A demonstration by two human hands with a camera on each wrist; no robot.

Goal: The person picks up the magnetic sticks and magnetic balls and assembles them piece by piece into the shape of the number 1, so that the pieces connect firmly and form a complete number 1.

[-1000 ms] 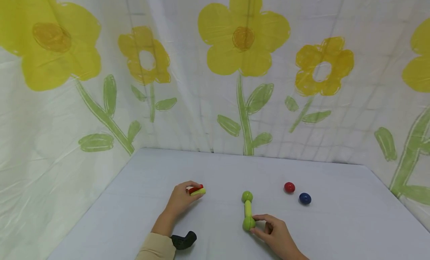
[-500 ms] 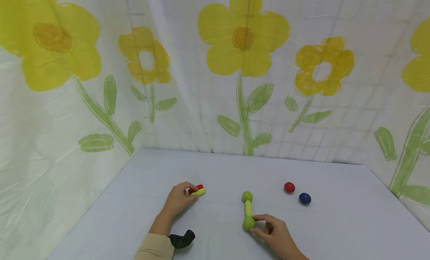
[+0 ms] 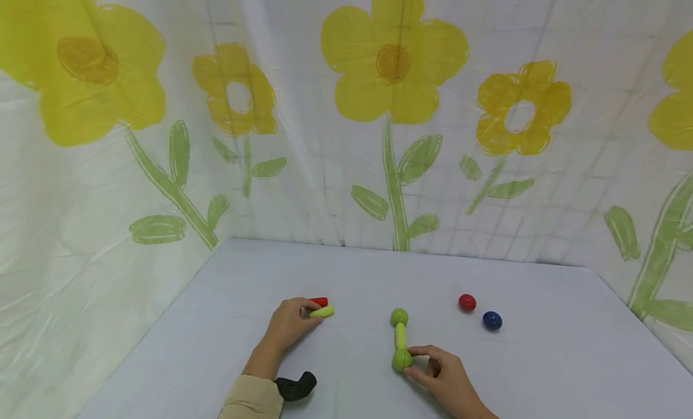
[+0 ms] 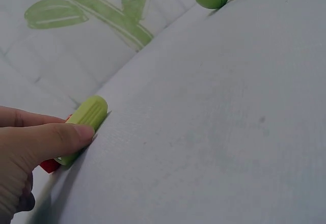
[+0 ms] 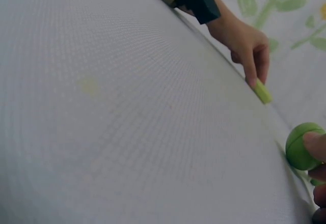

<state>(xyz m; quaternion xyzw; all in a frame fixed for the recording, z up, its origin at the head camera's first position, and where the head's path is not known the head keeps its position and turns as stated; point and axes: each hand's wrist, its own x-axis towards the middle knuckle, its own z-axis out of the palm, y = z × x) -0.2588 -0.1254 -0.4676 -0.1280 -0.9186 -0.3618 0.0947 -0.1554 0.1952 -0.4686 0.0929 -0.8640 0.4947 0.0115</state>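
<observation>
My left hand (image 3: 288, 324) pinches a short yellow-green ridged stick (image 4: 90, 113) between thumb and fingers, low over the white table. Just behind that stick lies a red stick (image 3: 320, 301), partly hidden by the fingers; whether the hand touches it I cannot tell. At the centre stands a dumbbell-like piece: a yellow-green rod (image 3: 400, 336) between a far green ball (image 3: 399, 317) and a near green ball (image 3: 402, 360). Thumb and forefinger of my right hand (image 3: 446, 377) hold the near ball by its right side.
Farther right on the table (image 3: 541, 371) rest a red ball (image 3: 467, 302) and a dark blue ball (image 3: 492, 320). A white curtain (image 3: 303, 214) painted with yellow flowers hangs behind the table. A black device (image 3: 296, 387) is worn on the left wrist.
The left hand shifts slightly, and the yellow-green stick now sits a little nearer and farther right of the red one, more separated from it. The right hand keeps its hold on the near ball.
</observation>
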